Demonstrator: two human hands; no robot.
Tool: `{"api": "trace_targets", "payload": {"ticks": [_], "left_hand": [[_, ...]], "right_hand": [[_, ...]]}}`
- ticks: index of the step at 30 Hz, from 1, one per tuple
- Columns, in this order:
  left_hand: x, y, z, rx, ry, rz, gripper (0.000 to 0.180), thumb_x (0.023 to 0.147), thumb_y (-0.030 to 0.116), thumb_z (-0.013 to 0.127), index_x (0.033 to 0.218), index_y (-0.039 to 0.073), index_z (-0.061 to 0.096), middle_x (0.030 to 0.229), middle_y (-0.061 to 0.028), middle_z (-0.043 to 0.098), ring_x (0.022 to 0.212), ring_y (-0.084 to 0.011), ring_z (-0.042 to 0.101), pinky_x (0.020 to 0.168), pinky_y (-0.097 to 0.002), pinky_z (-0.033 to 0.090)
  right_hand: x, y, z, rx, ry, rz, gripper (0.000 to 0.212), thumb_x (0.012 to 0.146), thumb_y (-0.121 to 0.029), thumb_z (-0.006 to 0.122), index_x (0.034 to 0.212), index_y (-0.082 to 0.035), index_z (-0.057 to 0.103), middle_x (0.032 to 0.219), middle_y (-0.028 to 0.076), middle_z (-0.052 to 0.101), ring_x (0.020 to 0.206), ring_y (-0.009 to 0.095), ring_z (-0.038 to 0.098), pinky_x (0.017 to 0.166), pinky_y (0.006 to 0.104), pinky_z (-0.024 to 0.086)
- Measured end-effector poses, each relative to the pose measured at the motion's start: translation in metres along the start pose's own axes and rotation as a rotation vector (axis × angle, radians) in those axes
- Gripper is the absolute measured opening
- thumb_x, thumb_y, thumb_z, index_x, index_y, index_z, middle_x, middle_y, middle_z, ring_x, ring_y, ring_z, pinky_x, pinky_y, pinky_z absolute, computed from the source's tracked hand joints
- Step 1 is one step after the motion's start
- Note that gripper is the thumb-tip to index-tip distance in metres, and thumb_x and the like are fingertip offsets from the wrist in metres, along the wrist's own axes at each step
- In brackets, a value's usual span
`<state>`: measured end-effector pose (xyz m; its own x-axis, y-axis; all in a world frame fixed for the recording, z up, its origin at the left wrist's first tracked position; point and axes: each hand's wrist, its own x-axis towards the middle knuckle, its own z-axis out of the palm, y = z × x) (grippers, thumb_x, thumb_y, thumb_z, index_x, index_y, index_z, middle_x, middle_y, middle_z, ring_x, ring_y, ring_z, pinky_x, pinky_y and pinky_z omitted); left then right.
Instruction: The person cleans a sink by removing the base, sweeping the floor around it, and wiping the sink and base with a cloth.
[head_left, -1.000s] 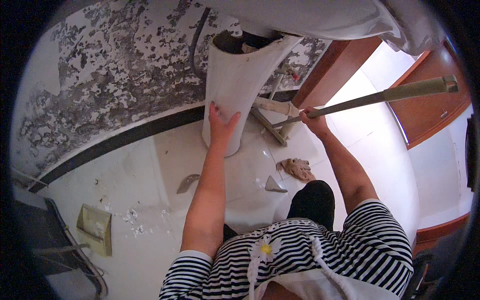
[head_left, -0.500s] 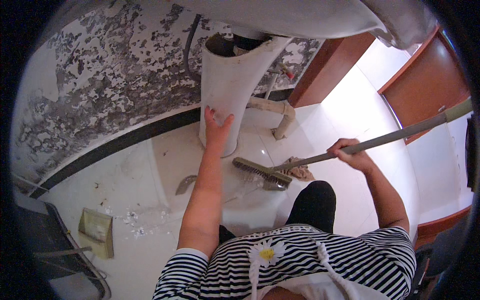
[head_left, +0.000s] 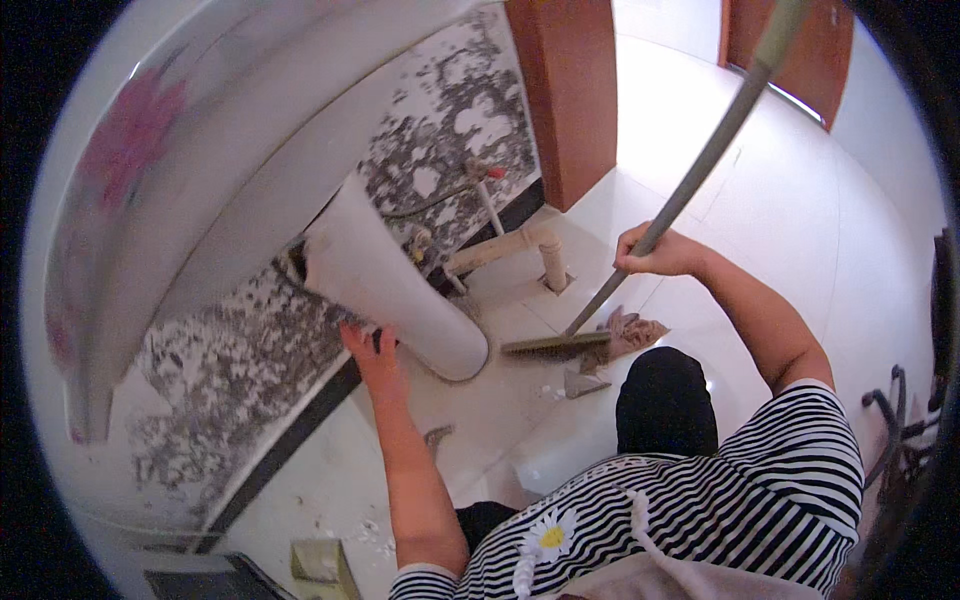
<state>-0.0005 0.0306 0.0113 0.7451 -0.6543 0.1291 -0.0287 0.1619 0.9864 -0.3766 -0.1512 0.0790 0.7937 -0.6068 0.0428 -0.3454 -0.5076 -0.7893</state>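
Right hand (head_left: 655, 250): clamped on broom (head_left: 705, 155) | left hand (head_left: 376, 358): fingers spread beside pedestal (head_left: 400, 280), floor's (head_left: 800, 250) wall edge

Pedestal (head_left: 395, 285) left of pipe (head_left: 495, 252), broom head (head_left: 550, 345) beside rag (head_left: 638, 333) on floor (head_left: 760, 230)

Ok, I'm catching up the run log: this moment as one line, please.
left grip: open, at white basin pedestal | right grip: closed on broom handle | broom head: beside crumpled brown cloth
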Motion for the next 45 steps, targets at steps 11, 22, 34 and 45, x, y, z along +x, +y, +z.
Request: {"api": "trace_targets", "payload": {"ticks": [11, 22, 34, 45], "left_hand": [[0.036, 0.021, 0.026, 0.372, 0.221, 0.361, 0.086, 0.067, 0.015, 0.067, 0.130, 0.001, 0.010, 0.126, -0.0185, 0.028, 0.114, -0.0275, 0.032, 0.095, -0.0382, 0.027], [0.050, 0.005, 0.000, 0.482, 0.260, 0.370, 0.079, 0.069, 0.009, 0.064, 0.128, 0.000, 0.012, 0.125, -0.0199, 0.029, 0.113, -0.0283, 0.033, 0.095, -0.0363, 0.026], [0.019, 0.067, 0.020, 0.745, 0.262, 0.007, 0.059, 0.074, 0.015, 0.059, 0.121, 0.002, 0.027, 0.117, -0.0123, 0.039, 0.104, -0.0249, 0.042, 0.091, -0.0405, 0.032], [-0.056, 0.104, -0.024, 0.477, 0.423, -0.391, 0.042, 0.080, 0.024, 0.048, 0.115, 0.004, 0.036, 0.113, -0.0071, 0.044, 0.100, -0.0235, 0.045, 0.082, -0.0396, 0.038]], "right_hand": [[-0.014, -0.040, 0.091, 0.286, 0.464, 0.234, 0.027, 0.076, -0.025, 0.055, 0.067, 0.000, 0.054, 0.062, 0.009, 0.053, 0.061, 0.016, 0.052, 0.055, 0.0303, 0.041], [0.020, 0.016, 0.113, 0.351, 0.814, 0.254, 0.025, 0.074, -0.021, 0.057, 0.064, 0.001, 0.053, 0.061, 0.012, 0.048, 0.059, 0.025, 0.047, 0.056, 0.0360, 0.037], [0.036, 0.050, 0.094, 0.644, 0.951, 0.547, 0.016, 0.077, -0.016, 0.052, 0.073, 0.000, 0.049, 0.071, 0.009, 0.045, 0.069, 0.023, 0.046, 0.065, 0.0362, 0.037], [-0.074, 0.033, 0.103, 0.484, 0.490, 0.459, 0.029, 0.080, -0.007, 0.047, 0.108, -0.002, 0.045, 0.079, 0.007, 0.047, 0.069, 0.014, 0.047, 0.064, 0.0282, 0.040]]}}
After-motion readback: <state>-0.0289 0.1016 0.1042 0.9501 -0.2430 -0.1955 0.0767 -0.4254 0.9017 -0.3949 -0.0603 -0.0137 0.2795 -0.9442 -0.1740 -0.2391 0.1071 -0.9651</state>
